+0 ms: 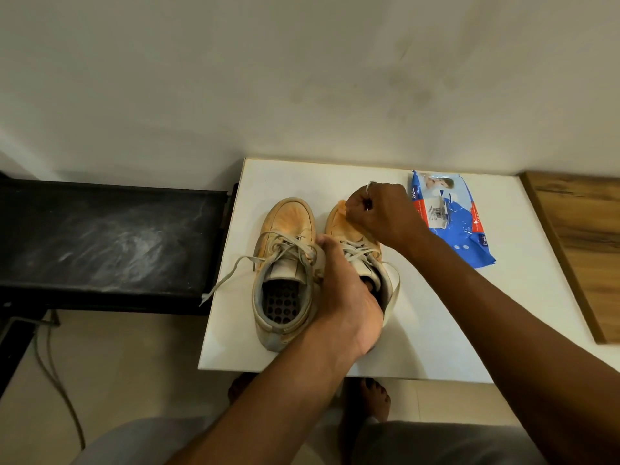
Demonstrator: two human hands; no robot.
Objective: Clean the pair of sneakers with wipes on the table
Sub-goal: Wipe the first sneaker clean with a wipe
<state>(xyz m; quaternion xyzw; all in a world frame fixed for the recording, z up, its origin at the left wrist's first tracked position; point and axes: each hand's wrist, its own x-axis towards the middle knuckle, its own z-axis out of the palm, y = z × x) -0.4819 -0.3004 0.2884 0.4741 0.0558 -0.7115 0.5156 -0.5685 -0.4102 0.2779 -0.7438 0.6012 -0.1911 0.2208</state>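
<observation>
Two dirty tan sneakers stand side by side on the white table [436, 313], toes pointing away from me. The left sneaker [285, 263] is free, its laces loose over the table's left edge. My left hand [345, 293] grips the right sneaker [339, 226] at its collar, fingers inside the opening. Over that shoe's toe, my right hand [379, 213] pinches an orange-stained wipe [342, 209] against the toe cap. The blue wipes pack [446, 216] lies to the right of the shoes.
A black dusty bench [107, 243] stands left of the table, with a cable on the floor beneath it. A wooden surface [583, 243] adjoins the table on the right. A white wall rises behind. My bare feet show under the table's front edge.
</observation>
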